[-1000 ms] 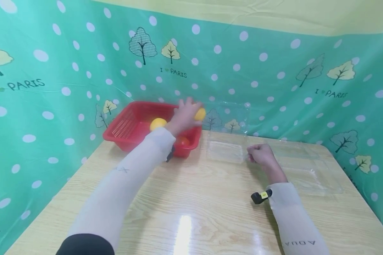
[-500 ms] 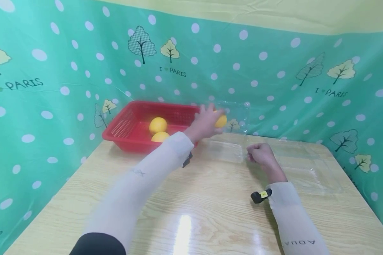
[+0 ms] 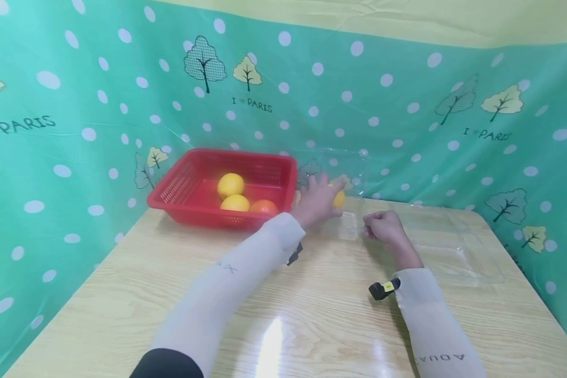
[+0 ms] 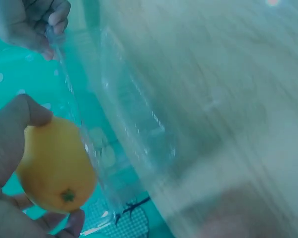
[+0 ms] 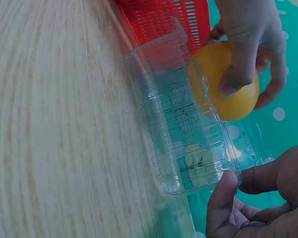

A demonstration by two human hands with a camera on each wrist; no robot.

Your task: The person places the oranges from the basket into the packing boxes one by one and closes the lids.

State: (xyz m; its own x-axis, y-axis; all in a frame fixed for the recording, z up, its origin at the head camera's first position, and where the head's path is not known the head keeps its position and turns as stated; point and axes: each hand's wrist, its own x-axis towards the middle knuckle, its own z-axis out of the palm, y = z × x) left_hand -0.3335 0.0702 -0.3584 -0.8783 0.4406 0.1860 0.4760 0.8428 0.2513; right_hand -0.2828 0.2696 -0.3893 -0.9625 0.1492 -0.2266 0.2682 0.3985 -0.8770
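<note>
L hand (image 3: 318, 202): thumb one side, fingertips the other, round the orange fruit; grip's on, and it's a fingertip job, so a smooth skin could roll out if the pinch slackens.
Orange fruit (image 4: 57, 166): up at the open side of the near clear tray, approx level w/ the rim; can't tell if they touch. Stem end shows in the L wrist view.
Clear tray (image 5: 179, 114): thin see-thru plastic, prob. flexes easily; a knock from fruit or knuckles could tip or skid it, esp. at the end nobody's holding.
R hand (image 5: 258, 198): thumb + finger pinching the tray rim by one corner, and that's the only hold on it! A hard bump might twist it round that pinch.
Rim: hard to see, so misjudging the edge is the big risk; fruit could catch, bounce, roll off across the table (image 3: 245, 325).
Red basket (image 3: 189, 215): just L of the tray, w/ two yellow fruits (image 3: 230, 185) and a reddish fruit (image 3: 263, 207) inside; a wide elbow might nudge it.
2nd clear tray (image 3: 458, 257): R side, beyond the R hand; forearm could brush it.
</note>
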